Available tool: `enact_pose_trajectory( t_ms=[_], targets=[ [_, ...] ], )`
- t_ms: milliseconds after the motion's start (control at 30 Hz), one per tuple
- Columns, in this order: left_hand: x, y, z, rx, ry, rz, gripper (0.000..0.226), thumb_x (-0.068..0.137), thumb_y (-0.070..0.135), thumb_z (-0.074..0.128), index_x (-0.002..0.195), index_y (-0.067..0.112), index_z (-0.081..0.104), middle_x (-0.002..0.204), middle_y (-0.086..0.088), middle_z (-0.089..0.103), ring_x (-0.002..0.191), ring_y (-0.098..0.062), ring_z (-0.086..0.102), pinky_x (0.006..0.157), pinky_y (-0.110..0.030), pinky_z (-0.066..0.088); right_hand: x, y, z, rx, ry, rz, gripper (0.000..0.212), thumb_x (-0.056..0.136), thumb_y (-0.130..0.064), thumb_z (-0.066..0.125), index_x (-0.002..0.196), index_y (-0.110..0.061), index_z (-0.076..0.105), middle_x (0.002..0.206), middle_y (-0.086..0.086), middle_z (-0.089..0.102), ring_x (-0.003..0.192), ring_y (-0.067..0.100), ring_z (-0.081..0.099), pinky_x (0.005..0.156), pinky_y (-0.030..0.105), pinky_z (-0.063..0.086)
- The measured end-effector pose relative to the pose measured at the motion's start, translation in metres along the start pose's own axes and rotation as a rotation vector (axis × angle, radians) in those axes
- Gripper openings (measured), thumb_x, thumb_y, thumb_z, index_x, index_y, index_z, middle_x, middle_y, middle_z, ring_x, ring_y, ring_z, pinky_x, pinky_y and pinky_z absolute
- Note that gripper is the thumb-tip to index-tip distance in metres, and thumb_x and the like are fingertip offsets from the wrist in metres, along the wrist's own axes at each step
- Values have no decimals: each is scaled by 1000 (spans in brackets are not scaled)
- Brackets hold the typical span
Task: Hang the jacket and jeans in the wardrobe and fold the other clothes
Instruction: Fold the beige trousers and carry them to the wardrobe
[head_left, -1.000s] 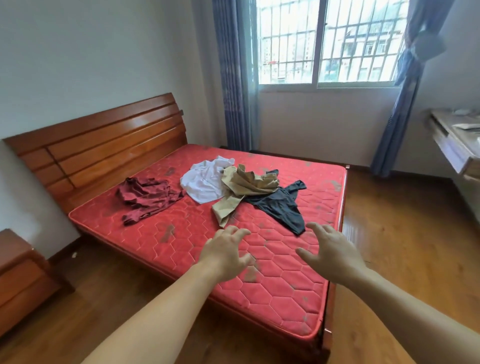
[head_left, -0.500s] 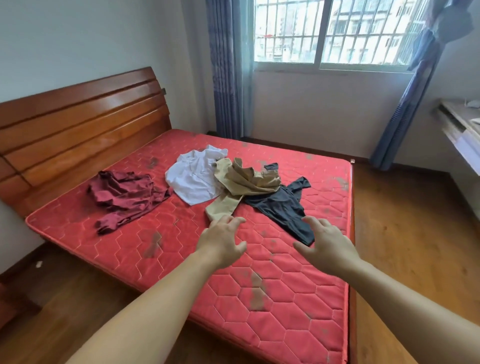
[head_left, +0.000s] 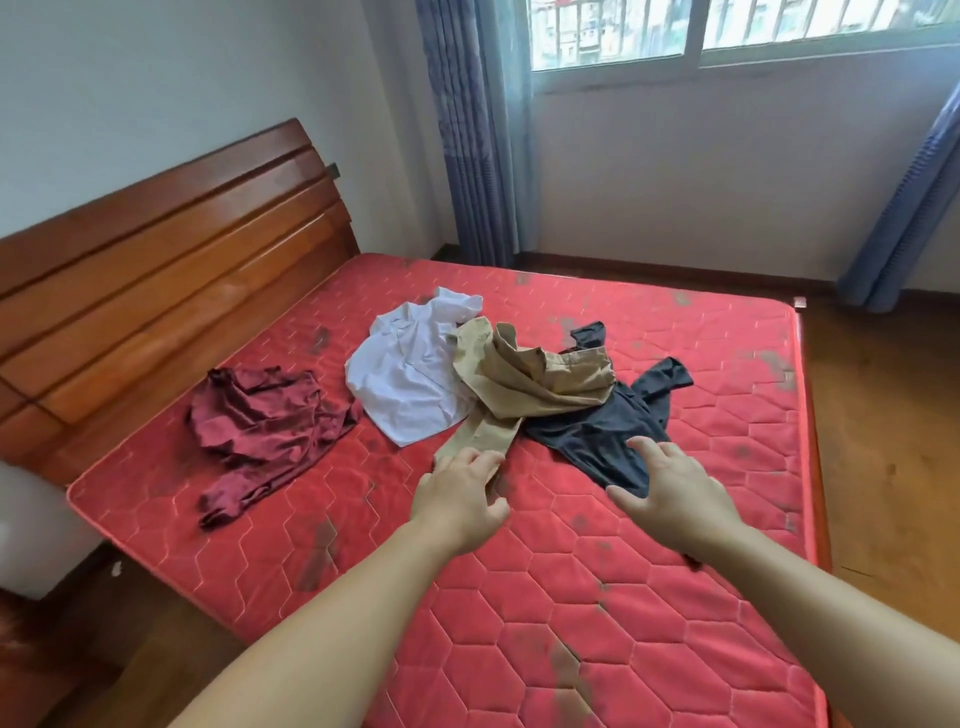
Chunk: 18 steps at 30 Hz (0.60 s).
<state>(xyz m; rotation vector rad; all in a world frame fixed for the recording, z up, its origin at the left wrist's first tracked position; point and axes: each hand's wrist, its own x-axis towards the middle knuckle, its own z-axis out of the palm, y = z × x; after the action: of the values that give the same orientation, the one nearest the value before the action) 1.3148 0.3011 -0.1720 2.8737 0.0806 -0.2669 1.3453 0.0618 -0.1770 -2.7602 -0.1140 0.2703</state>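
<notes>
Several crumpled garments lie on a bare red mattress. A dark red garment is at the left, a white shirt beside it, tan trousers across the middle and a black top at the right. My left hand reaches over the near end of the tan trouser leg with its fingers spread and relaxed. Over the near edge of the black top hovers my right hand, fingers likewise spread. Neither hand holds anything.
A wooden headboard stands at the left of the bed. Blue curtains hang on both sides of a window in the far wall. Wooden floor runs along the bed's right side.
I have come closer to the bed and both hands have moved forward, from over the bare mattress to the near edges of the tan trousers and the black top.
</notes>
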Motion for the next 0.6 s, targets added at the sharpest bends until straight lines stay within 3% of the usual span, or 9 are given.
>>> enact_pose_trajectory(
  t_ms=[300, 600],
  targets=[
    [143, -68, 51, 14, -129, -150, 56, 87, 36, 53, 141, 33, 39, 139, 5, 44, 128, -23, 41, 101, -40, 40, 147, -28, 64, -96, -137, -26, 66, 87, -57, 53, 142, -29, 32, 136, 0, 45, 124, 26, 46, 95, 41, 42],
    [313, -176, 201, 55, -260, -173, 52, 88, 33, 53, 138, 29, 41, 138, -1, 50, 127, -25, 46, 98, -39, 39, 293, -58, 257, -131, -294, 30, 63, 86, -52, 55, 139, -25, 34, 134, 4, 43, 123, 29, 44, 96, 44, 42]
  ],
)
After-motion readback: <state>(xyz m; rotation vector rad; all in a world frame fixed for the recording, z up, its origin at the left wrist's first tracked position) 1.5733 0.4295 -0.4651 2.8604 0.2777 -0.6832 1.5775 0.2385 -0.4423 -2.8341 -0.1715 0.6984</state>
